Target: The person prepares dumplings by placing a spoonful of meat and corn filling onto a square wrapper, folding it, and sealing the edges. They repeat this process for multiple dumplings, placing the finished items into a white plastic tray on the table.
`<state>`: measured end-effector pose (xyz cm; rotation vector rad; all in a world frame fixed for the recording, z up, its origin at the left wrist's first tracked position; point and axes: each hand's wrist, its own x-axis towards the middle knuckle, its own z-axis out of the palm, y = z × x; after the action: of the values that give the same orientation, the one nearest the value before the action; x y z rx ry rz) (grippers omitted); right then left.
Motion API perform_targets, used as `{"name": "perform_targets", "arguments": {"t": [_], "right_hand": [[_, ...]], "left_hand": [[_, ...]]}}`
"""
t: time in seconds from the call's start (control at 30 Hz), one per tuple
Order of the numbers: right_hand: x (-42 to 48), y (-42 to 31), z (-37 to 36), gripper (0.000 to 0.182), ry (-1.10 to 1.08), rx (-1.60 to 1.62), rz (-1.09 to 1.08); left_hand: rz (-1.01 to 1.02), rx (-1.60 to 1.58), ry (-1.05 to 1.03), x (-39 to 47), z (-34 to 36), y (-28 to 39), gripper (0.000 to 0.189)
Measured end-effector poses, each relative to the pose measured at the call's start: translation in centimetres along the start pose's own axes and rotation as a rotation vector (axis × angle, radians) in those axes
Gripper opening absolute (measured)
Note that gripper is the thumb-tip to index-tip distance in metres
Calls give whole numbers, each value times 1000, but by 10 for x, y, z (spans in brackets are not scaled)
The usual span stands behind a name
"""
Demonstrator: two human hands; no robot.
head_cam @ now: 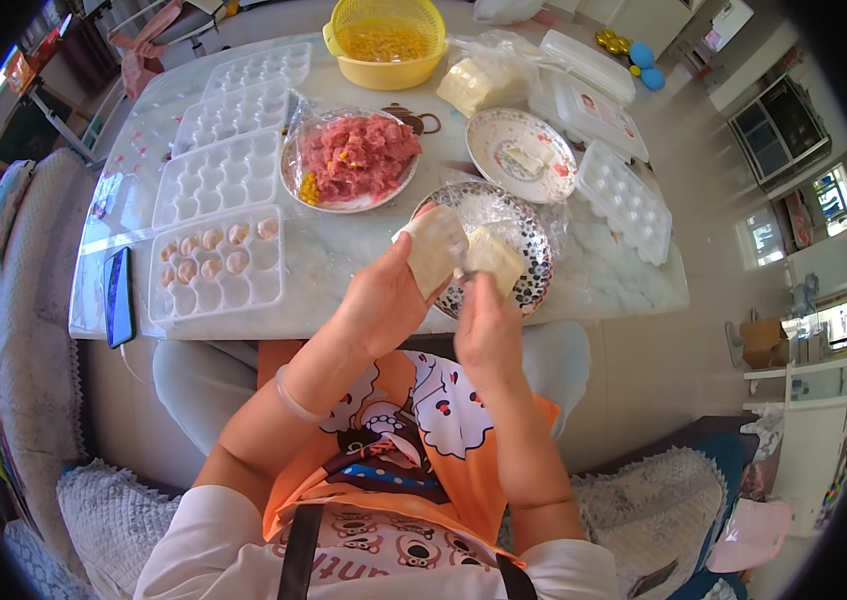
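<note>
My left hand (386,296) holds a stack of pale dough wrappers (437,244) above the near edge of a patterned plate (539,281). My right hand (487,322) is closed on a small utensil, mostly hidden, whose tip meets the wrappers. More square wrappers (497,259) lie on that plate, just beyond my right fingers. Pink minced meat (363,157) with some corn kernels (310,189) is heaped on a plate up and to the left. A clear plastic tray (266,292) at the left has several filled, pinkish wrapped pieces (212,240) in its round hollows.
Further compartment trays (217,176) line the table's left side, near a phone (119,296). A yellow basin (386,71) of corn and bagged wrappers (479,82) stand at the back. A flowered plate (521,184), lidded containers (596,112) and another tray (626,202) are at the right.
</note>
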<state>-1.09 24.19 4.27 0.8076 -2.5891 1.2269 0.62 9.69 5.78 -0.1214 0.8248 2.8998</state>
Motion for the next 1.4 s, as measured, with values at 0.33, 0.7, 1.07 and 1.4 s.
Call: {"name": "perform_targets", "arguments": {"t": [0.33,0.7,1.07,1.4], "right_hand": [[-3,12,8,10,8,-72,-1],[67,16,-30,22,36,-220,-146],[139,-20,57,13,-321,-733,-394],[143,-25,56,16,-417,-722,-430]], "left_hand": [[54,-188,-2,1,-3,0,49],[-23,-292,86,-34,-37,22,45],[9,-165,241,-24,-74,65,45],[-5,-196,248,-32,-94,67,46]]}}
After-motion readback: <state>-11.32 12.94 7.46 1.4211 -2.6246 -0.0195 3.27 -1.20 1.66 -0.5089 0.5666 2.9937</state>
